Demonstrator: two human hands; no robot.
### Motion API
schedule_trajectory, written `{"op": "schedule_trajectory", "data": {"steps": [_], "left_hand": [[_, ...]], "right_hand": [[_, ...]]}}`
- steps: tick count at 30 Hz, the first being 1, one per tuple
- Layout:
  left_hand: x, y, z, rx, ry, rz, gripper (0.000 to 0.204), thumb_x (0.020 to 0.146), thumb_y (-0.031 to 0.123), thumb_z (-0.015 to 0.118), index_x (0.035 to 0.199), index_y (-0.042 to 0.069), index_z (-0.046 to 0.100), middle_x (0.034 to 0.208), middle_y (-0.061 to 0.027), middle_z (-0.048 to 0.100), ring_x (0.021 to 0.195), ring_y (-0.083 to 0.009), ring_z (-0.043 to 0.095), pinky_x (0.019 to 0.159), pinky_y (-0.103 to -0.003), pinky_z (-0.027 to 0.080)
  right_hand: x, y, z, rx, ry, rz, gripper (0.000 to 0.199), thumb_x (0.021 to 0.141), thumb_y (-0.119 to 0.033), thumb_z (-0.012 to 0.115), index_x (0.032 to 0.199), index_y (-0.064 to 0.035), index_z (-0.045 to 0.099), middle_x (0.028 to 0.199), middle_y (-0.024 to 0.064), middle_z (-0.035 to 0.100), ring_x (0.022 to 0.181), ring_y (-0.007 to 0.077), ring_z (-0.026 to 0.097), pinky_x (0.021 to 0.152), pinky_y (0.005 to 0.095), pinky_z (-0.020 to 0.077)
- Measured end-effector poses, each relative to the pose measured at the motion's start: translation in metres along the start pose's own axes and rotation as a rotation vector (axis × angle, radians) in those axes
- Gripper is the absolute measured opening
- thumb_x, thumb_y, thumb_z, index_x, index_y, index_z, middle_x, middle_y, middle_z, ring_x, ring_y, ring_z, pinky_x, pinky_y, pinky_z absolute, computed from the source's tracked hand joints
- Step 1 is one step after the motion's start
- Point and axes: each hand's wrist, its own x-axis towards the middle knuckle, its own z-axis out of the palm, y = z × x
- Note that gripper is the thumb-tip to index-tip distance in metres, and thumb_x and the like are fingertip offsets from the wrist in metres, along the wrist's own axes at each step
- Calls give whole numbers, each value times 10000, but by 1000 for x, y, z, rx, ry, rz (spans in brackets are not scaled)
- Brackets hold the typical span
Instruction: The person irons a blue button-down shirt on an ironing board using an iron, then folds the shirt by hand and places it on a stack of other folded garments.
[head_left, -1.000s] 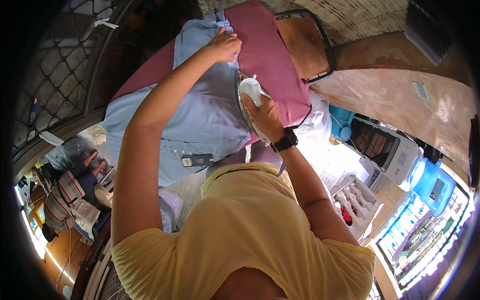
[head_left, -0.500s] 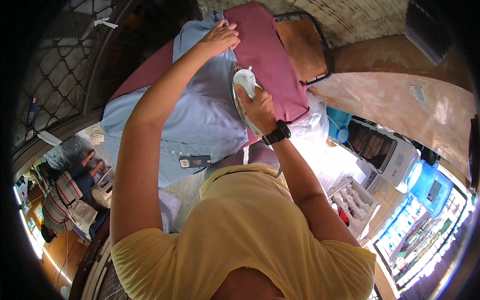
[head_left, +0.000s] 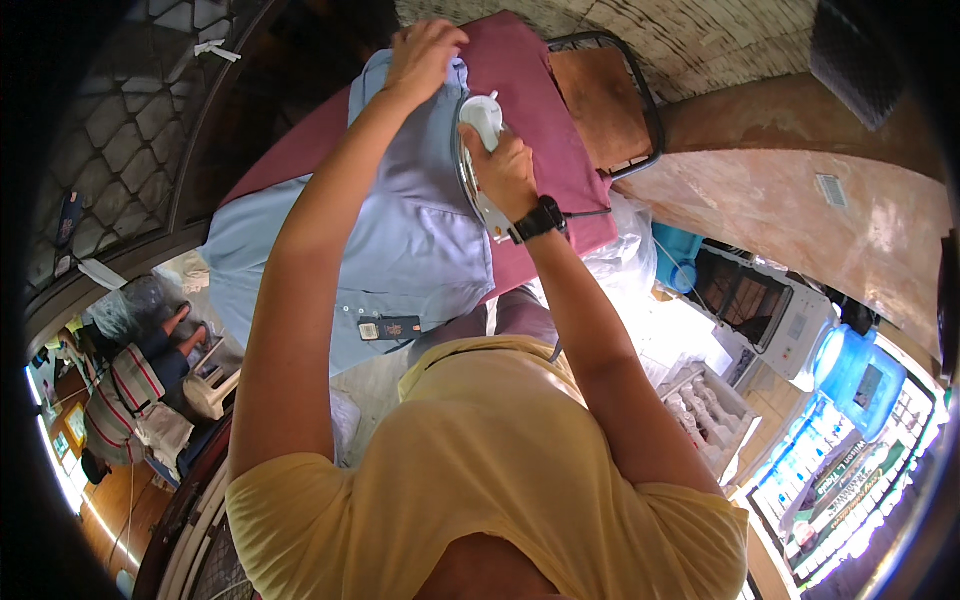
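Observation:
A light blue shirt (head_left: 400, 235) with a dark hang tag (head_left: 390, 328) lies over a maroon-covered ironing board (head_left: 550, 130). The fingers of my right hand (head_left: 508, 172) are closed round the handle of a clothes iron (head_left: 483, 118), which has a white top. The iron lies along the shirt's right edge, partly over the maroon cover. Above the far end of the shirt, near its narrow top part, is my left hand (head_left: 425, 55), fingers loosely bent and apart, holding nothing that I can see. Part of the iron's soleplate is hidden under my right hand.
A black metal frame with a brown panel (head_left: 600, 105) extends from the board's far right. Clear plastic wrapping (head_left: 625, 245) hangs at the right side. A dark lattice gate (head_left: 110, 130) stands on the left, and a person (head_left: 130, 385) sits farther back at lower left.
The iron has slid away from me along the shirt's right edge, with my right hand on it. My left hand has moved farther up and slightly left, lifting off the fabric.

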Motion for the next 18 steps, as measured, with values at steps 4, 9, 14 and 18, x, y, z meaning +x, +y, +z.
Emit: {"op": "schedule_trajectory", "data": {"steps": [4,9,14,18], "left_hand": [[-42,-62,-4,-22,264,-364,301,827,195,715,1087,97,600,1124,-176,571,1089,-385,538,903,-489,473],[-133,-105,5,153,-255,-813,516,855,381,710,1144,-25,575,1251,-226,563,1231,-423,486,991,-470,455],[-144,-77,-19,-149,-478,-853,528,850,420,711,1178,36,555,1272,-194,590,1214,-383,539,967,-444,472],[-161,-75,-23,-327,-244,-862,438,845,315,735,1140,62,532,1230,-173,605,1146,-360,591,946,-432,479]], "right_hand": [[11,10,9,-63,35,-121,469,866,-485,701,879,-20,644,677,228,609,630,448,638,518,495,502],[30,-8,-11,116,-159,-3,530,870,-510,658,954,13,676,800,276,652,817,451,657,700,491,537],[-1,19,-54,142,-396,-95,443,911,-433,656,1027,-7,691,733,181,685,653,295,697,616,401,531],[-4,28,-112,20,-727,-285,474,896,-442,673,1058,3,692,793,170,708,705,242,707,646,370,528]]}}
